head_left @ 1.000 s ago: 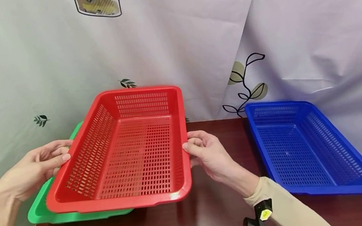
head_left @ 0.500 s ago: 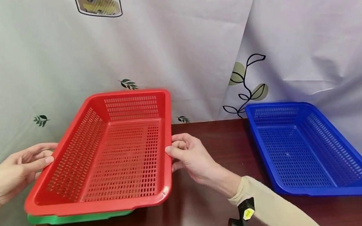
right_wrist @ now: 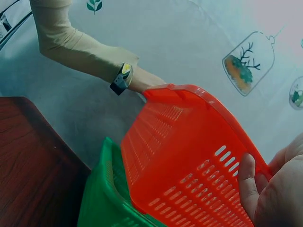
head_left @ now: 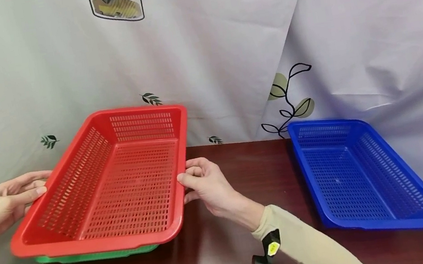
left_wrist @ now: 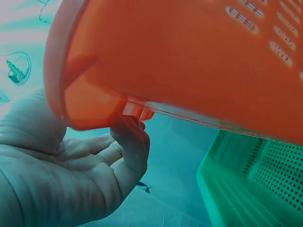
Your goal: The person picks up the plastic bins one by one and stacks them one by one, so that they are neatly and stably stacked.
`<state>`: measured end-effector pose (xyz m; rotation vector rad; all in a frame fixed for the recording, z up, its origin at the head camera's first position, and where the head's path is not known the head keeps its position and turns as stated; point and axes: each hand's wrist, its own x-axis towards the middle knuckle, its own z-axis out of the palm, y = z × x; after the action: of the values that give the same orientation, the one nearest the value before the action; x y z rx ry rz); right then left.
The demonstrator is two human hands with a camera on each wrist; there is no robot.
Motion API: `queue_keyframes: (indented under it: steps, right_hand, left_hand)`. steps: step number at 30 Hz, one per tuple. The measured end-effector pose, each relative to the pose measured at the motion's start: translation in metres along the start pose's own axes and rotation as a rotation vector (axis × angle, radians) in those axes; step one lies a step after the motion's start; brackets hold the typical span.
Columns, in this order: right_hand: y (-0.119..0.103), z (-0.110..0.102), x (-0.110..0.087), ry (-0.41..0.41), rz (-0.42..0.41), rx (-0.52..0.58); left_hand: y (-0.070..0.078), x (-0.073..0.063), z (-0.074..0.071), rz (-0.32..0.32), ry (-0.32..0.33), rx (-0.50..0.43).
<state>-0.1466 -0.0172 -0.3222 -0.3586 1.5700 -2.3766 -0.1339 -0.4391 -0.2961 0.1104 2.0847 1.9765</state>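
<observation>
A red slotted plastic basket (head_left: pixel 132 181) is held between both hands in the head view, its long sides running away from me. My left hand (head_left: pixel 4 204) pinches its left rim, thumb on top and fingers curled beneath. On the right rim, my right hand (head_left: pixel 212 187) grips the same way, with fingers under the lip. Below the red basket is a green basket (head_left: pixel 102 254), mostly hidden, with only its front rim showing. In the right wrist view the bottom of the red basket overlaps the opening of the green basket (right_wrist: pixel 106 189).
A blue slotted basket (head_left: pixel 355 174) rests on the dark red-brown table (head_left: pixel 231 258) at the right. Behind the table hangs a pale printed cloth (head_left: pixel 215 48), close to its back edge and also along the left side.
Both hands have carried the red basket leftward, so it now covers nearly all of the green basket. The green and blue baskets have stayed in place.
</observation>
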Motion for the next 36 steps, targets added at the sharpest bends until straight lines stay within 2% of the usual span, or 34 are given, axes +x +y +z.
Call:
queue_keyframes:
  steps: [6, 11, 18, 26, 36]
  right_hand:
    - [0.007, 0.009, 0.005, -0.003, 0.01, -0.002]
    - [0.013, 0.015, 0.009, -0.015, 0.002, -0.008]
    - [0.021, 0.02, 0.012, -0.017, 0.004, 0.001]
    - [0.029, 0.026, 0.015, -0.014, -0.012, 0.007]
    - [0.038, 0.029, 0.019, 0.015, 0.02, 0.003]
  left_hand:
    - [-0.004, -0.004, -0.01, 0.008, -0.055, -0.101]
    - [-0.007, -0.006, -0.012, 0.008, 0.026, -0.112]
    - [-0.008, -0.006, -0.015, -0.041, 0.134, -0.055]
    - [-0.01, -0.008, -0.018, -0.065, 0.125, -0.089]
    - [-0.019, -0.002, -0.027, -0.141, 0.172, -0.01]
